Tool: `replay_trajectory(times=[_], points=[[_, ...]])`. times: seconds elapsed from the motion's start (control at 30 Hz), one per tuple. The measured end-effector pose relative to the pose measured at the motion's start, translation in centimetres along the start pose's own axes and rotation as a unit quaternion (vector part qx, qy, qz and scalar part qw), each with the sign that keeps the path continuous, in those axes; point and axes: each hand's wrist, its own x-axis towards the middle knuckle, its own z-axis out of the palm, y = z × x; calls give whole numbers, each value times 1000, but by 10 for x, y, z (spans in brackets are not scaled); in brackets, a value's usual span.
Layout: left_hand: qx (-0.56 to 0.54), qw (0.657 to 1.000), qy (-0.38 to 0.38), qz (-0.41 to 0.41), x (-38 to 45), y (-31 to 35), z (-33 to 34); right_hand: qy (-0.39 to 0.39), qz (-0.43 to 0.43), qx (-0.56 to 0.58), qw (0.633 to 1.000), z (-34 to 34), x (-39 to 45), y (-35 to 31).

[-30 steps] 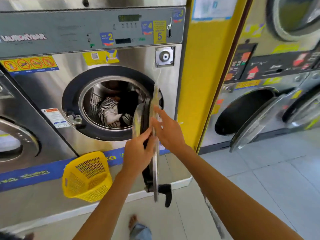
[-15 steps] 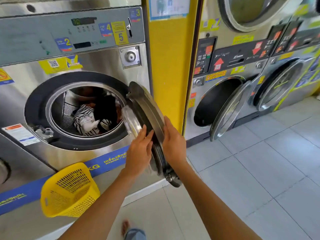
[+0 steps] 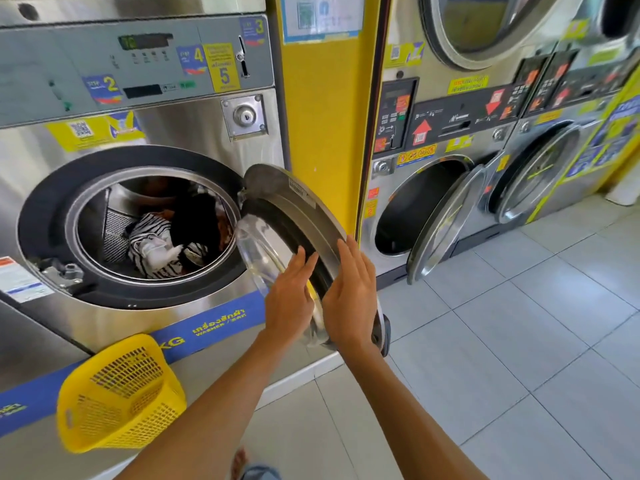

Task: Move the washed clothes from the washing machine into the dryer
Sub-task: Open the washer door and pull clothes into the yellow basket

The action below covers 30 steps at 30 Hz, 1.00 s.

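Observation:
The steel washing machine [image 3: 180,133] fills the left of the head view, its round door [image 3: 298,209] swung out to the right. Inside the drum lie washed clothes [image 3: 162,244]: a black-and-white striped piece, a white piece and dark ones. My left hand [image 3: 289,299] lies flat with fingers extended against the door's inner glass side. My right hand [image 3: 351,292] rests flat on the door's outer rim, so the door sits between both hands. Right of the yellow pillar stands the dryer [image 3: 433,133], its lower door [image 3: 446,223] hanging open over a dark drum.
A yellow plastic basket [image 3: 117,393] leans against the washer's base at lower left. A yellow pillar [image 3: 322,116] separates the washer from the dryers. More machines with open doors [image 3: 533,181] line the right wall. Grey floor tiles [image 3: 502,341] spread to the right. A bare foot [image 3: 239,462] shows at the bottom.
The washer door has swung further open to the right, with both hands following it. The view has turned right, showing more of the dryers.

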Motion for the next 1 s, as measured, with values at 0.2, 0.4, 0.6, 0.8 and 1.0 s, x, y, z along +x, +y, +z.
replay_trajectory(times=[0.2,0.4,0.6,0.8,1.0], points=[[-20,999,-33,-6,0,-10,-16,-31,-50,-79,995,15,-18,18],[-34,996,-83,-18,6,-15,-29,-161,3,-116,980,25,-24,26],[-24,995,-92,-23,0,-19,-32,-204,19,-102,974,18,-28,25],[-107,991,-33,-80,-22,-37,-34,-150,-46,-38,987,14,-29,6],[-113,977,-1,-183,-52,-93,-60,-167,-122,22,978,52,-44,-7]])
